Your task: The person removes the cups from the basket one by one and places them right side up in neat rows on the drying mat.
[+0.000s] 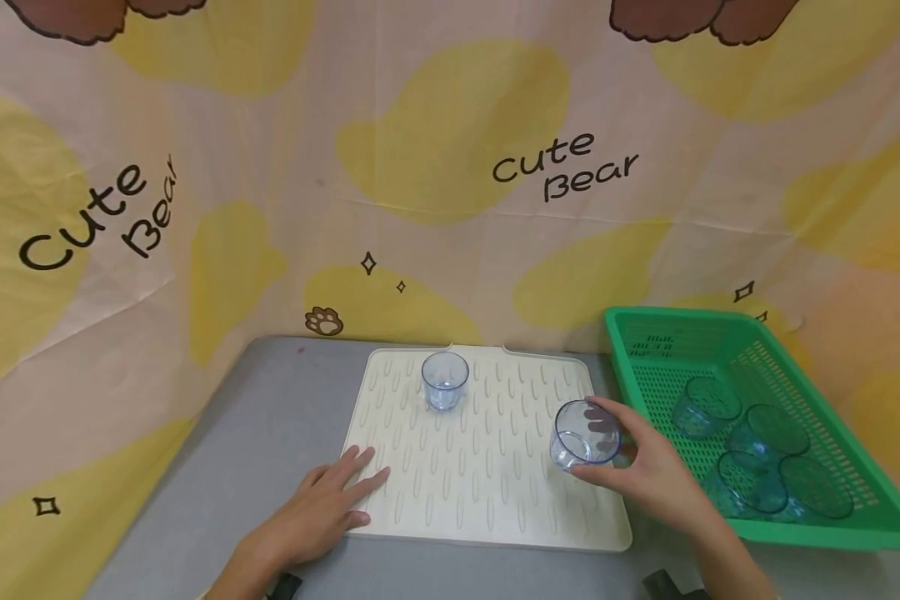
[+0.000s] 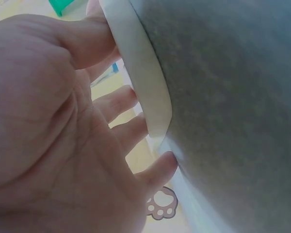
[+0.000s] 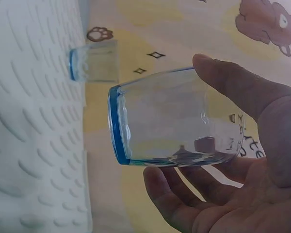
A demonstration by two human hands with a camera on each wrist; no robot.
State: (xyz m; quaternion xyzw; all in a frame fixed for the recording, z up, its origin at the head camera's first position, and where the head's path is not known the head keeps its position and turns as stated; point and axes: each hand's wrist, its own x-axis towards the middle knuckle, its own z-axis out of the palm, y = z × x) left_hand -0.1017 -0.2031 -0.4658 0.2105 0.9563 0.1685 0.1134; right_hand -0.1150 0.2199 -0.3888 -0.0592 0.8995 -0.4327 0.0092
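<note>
A clear, blue-tinted drinking glass [image 1: 570,450] is held upright in my right hand [image 1: 648,467], thumb on one side and fingers on the other. The right wrist view shows this glass [image 3: 160,121] raised off the white ridged mat [image 3: 34,145]. My left hand [image 1: 318,508] rests with spread fingers on the left edge of the mat [image 1: 487,500]. In the left wrist view, the fingers [image 2: 157,170] lie straight along the mat's rim [image 2: 145,82]. Another glass [image 1: 445,383] stands upright on the mat's back left part.
To the right stands a green plastic basket [image 1: 832,537] with several similar glasses [image 1: 750,483] inside. The mat lies on a grey tabletop [image 1: 285,400]. A printed cloth [image 1: 435,167] hangs behind and at the sides.
</note>
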